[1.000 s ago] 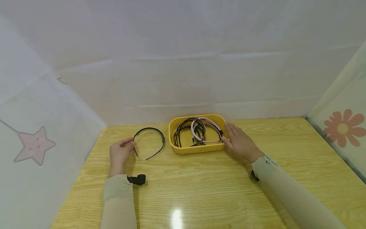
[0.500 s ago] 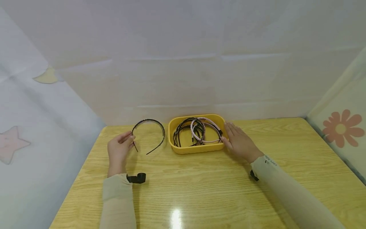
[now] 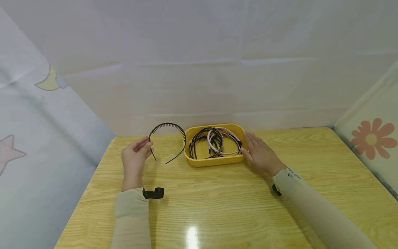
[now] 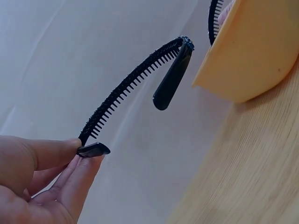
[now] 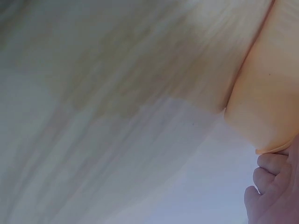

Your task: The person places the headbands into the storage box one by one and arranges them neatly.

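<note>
My left hand (image 3: 135,155) pinches a black toothed headband (image 3: 168,124) near one end. It is raised above the table, left of a yellow basket (image 3: 214,162). In the left wrist view, thumb and fingers grip the headband (image 4: 114,95), its teeth facing inward and its other end free. With fingers straight, my right hand (image 3: 261,154) rests against the basket's right end. Inside the basket lie a pink headband (image 3: 231,132) and several black headbands (image 3: 194,139), overlapping. The right wrist view catches the basket's wall (image 5: 266,98) and part of the right hand (image 5: 275,186).
Everything stands on a wood-grain table (image 3: 217,207). A pale cloth wall (image 3: 199,90) rises just behind the basket. Printed side cloths with a red flower (image 3: 371,139) and a star (image 3: 10,152) flank the table. Black bands circle both wrists.
My left hand has lifted the black headband higher and shifted it right, close to the basket's left end. The right hand and the basket have stayed in place.
</note>
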The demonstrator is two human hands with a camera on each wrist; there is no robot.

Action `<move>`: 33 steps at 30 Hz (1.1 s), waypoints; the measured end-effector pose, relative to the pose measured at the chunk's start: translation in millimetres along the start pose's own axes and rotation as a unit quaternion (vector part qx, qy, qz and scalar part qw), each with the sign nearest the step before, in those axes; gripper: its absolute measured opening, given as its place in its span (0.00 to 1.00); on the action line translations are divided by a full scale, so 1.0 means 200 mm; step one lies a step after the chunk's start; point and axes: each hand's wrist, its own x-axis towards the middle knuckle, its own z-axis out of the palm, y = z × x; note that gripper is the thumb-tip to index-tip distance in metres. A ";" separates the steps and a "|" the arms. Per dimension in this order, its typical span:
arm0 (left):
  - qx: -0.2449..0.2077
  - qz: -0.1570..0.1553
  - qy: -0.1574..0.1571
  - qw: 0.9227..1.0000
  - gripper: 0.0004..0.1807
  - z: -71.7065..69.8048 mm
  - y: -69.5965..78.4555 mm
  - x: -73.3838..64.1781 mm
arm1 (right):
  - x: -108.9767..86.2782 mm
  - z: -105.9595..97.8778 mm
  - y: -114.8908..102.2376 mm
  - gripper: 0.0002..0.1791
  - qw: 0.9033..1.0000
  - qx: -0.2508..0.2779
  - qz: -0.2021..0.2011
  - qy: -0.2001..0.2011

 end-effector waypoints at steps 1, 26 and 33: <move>-0.003 0.002 -0.004 1.000 0.21 0.01 0.00 0.00 | 0.00 0.00 0.00 0.39 1.000 0.001 0.000 0.000; -0.104 0.015 -0.066 0.992 0.20 0.32 -0.12 -0.07 | 0.00 0.01 -0.01 0.40 1.000 0.011 0.006 0.006; -0.095 0.016 -0.076 0.992 0.18 0.41 -0.17 -0.09 | 0.00 0.01 -0.03 0.39 1.000 0.016 0.004 0.009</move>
